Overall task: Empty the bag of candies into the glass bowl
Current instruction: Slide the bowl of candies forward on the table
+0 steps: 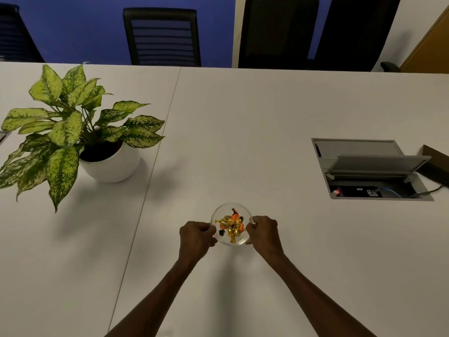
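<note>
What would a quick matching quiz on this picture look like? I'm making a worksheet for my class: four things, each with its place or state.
Things:
1. plant
2. bowl
3. cable box
4. chair

Places or states:
A. lid raised, set into the table's right side
B. beyond the table's far edge
C. in a white pot, far left
D. held between both hands, candies inside

Pairs: 1-C, 2-D, 3-A, 4-B

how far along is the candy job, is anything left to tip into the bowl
Looks essentially done: wrapped gold and orange candies are piled inside the glass bowl on the white table. In hand: left hand and right hand grip the bowl's opposite sides. Left: no bag is in view, so likely only letting go or repositioning the bowl.
</note>
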`<state>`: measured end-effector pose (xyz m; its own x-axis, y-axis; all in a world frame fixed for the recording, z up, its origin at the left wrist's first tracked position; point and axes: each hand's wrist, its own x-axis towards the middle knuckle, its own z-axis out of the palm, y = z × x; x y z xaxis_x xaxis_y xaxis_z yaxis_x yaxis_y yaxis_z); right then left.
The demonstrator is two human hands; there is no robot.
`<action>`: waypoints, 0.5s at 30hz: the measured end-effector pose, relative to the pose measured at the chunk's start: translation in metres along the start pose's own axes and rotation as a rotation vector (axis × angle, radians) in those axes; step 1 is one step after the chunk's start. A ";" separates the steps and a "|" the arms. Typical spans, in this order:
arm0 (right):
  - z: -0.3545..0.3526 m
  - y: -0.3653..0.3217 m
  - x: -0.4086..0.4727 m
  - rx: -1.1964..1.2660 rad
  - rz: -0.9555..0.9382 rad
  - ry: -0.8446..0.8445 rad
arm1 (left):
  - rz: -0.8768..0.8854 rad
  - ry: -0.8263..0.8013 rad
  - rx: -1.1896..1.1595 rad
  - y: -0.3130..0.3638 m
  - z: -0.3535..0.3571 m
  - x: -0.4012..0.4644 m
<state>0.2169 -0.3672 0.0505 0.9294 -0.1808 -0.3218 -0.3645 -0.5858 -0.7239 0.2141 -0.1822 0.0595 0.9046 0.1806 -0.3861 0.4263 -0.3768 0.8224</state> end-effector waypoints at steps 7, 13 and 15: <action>-0.004 -0.030 0.075 -0.029 -0.039 0.036 | 0.025 0.041 -0.023 0.035 0.003 0.071; 0.002 -0.040 0.136 -0.059 -0.033 0.036 | 0.002 0.055 -0.026 0.045 0.017 0.129; 0.006 -0.041 0.152 -0.075 -0.026 0.035 | -0.003 0.052 -0.020 0.045 0.021 0.146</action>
<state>0.3724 -0.3661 0.0280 0.9405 -0.1912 -0.2808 -0.3358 -0.6483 -0.6834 0.3653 -0.1919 0.0313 0.9015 0.2292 -0.3671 0.4287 -0.3579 0.8295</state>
